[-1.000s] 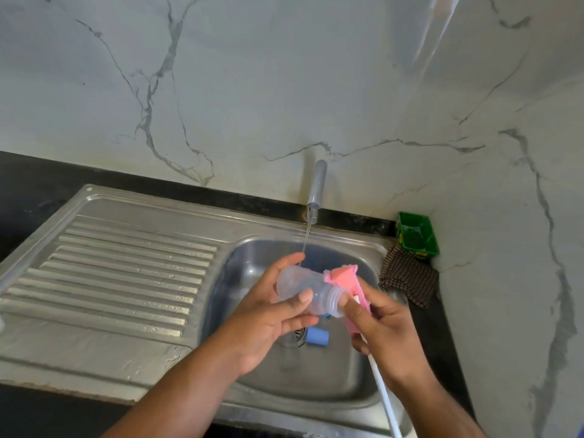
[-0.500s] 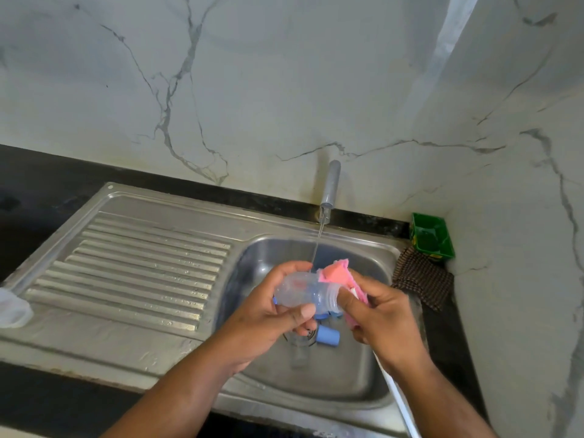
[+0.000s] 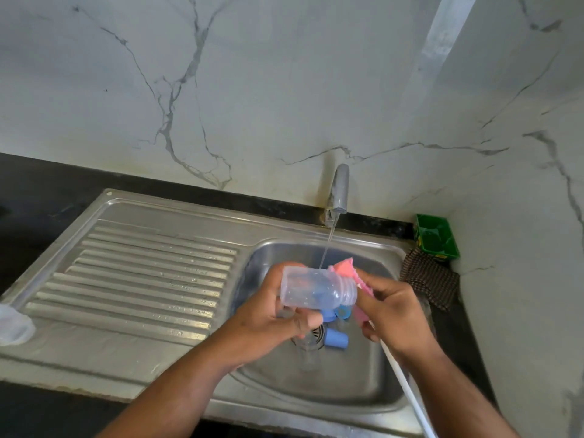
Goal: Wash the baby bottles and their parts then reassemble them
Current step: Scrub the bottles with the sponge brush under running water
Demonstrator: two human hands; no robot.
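1. The green box (image 3: 436, 237) in the corner is carrying yellowish print along its lower edge, too small to read.
2. The left grip (image 3: 271, 314) is curling round the clear baby bottle (image 3: 316, 289), holding it on its side above the sink (image 3: 284, 409), threaded neck pointing right.
3. The right grip (image 3: 395, 314) is closing round the pink sponge brush (image 3: 346, 268) at the bottle's mouth, and its white handle (image 3: 401, 377) is running down past the wrist.
4. The tap (image 3: 341, 191) is pouring a thin water stream (image 3: 328, 245) just behind the bottle, and blue caps (image 3: 336, 338) are lying by the drain.
5. A clear part (image 3: 14, 325) is sitting at the left end of the drainboard (image 3: 151, 267). A checked cloth (image 3: 429, 279) is lying on the black surface (image 3: 38, 184) beside the box, below the marble wall (image 3: 284, 90).
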